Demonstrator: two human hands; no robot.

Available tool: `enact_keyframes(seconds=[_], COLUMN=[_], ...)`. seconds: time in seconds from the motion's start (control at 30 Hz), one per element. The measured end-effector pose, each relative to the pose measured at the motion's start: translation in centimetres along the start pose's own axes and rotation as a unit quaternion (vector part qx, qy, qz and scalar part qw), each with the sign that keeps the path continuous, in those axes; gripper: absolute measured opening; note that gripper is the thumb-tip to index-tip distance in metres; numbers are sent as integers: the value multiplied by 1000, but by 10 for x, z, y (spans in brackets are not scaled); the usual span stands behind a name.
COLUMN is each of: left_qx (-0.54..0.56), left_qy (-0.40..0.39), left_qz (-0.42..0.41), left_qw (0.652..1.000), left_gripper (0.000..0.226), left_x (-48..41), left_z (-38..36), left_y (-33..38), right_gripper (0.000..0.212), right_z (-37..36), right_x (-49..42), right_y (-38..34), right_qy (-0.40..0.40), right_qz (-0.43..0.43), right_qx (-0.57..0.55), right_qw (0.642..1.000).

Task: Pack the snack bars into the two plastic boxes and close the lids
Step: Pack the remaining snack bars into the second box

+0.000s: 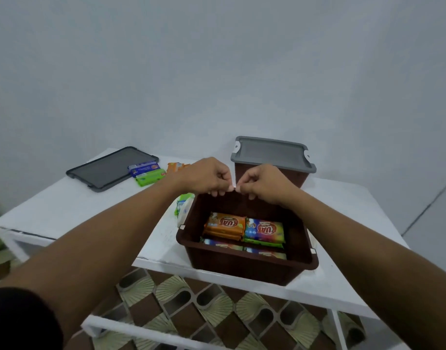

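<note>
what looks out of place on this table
A green snack bar sits outside the open box, against its left wall, rather than inside. More loose bars lie by the spare lid. Nothing looks spilled or damaged.

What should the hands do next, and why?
Probably the left hand should leave the open box and fetch the green bar beside it: more bars lie loose by the spare lid, and the box has room.
</note>
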State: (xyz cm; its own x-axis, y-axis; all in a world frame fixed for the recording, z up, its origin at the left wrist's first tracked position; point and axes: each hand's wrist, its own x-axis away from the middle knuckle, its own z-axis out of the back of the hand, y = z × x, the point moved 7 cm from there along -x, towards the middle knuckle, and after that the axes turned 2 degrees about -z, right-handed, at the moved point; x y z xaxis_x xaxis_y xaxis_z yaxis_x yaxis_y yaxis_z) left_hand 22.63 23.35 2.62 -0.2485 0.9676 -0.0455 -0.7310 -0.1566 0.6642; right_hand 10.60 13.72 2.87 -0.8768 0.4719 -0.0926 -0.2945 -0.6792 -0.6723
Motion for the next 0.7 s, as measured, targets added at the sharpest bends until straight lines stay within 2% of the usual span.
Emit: enact_keyframes(seconds=[0.33,0.7], left_qx=[-21,-24], left_qy=[57,59], left_qz=[-2,19], left_qw=[998,998], left_gripper=[14,10], left_x=[-7,-25], left_z=[59,142], left_y=[-51,-147], right_gripper=[12,15], right_z=[-27,-78], right_x=[-64,-151], right_y=[-28,-52], right_qy=[47,21], right_qz=[-18,-66], right_qx=[-11,46], right_qw=[999,997])
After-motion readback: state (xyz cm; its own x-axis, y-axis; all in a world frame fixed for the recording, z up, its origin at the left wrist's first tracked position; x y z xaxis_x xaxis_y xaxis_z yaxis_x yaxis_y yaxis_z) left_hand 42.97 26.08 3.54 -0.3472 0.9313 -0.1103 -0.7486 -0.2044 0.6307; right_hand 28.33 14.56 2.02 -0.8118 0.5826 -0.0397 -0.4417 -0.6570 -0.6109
